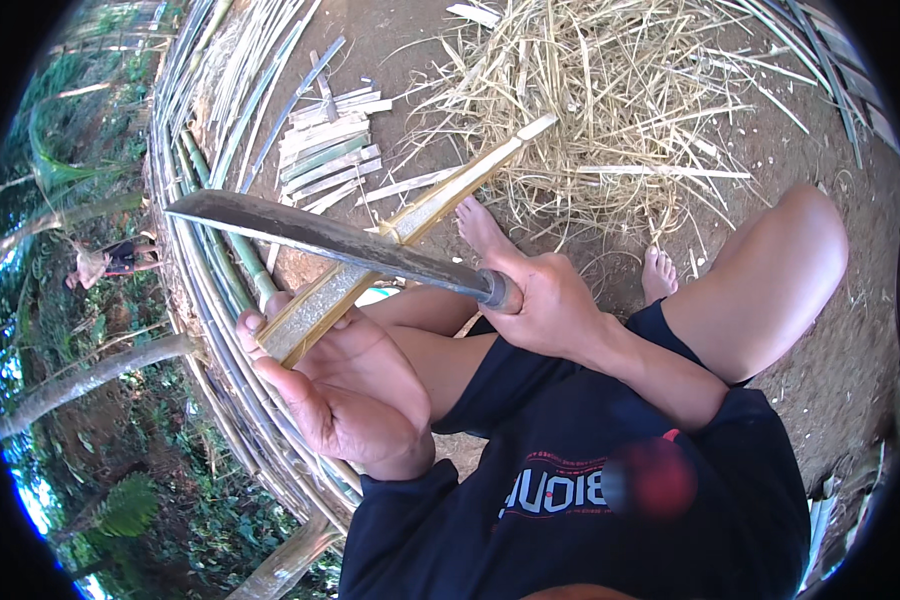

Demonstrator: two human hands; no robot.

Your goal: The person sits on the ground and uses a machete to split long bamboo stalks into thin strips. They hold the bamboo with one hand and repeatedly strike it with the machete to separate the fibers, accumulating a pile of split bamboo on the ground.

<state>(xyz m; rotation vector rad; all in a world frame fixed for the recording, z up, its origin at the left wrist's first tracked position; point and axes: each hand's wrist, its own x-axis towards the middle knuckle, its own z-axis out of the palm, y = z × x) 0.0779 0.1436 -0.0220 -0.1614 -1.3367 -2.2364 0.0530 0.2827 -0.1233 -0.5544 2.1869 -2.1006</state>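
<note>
My right hand [550, 305] is closed around the wooden handle of a machete [310, 232]. Its long dark blade points left and crosses over a split bamboo piece [315, 312], seeming to touch it near the middle. The bamboo's pale, hollow inner face is turned up, with yellowish edges. Its near end rests in my left hand [355, 385], palm up, with the thumb on one side and the fingertips at the other edge. The far end slants up and away to the right, toward a heap of shavings.
A large heap of straw-coloured shavings [580, 110] lies on the dirt beyond my bare feet. Short split slats [330, 150] are stacked at far left. Long bamboo poles [220, 270] run along my left side, with greenery beyond them and another person [95, 265] at a distance.
</note>
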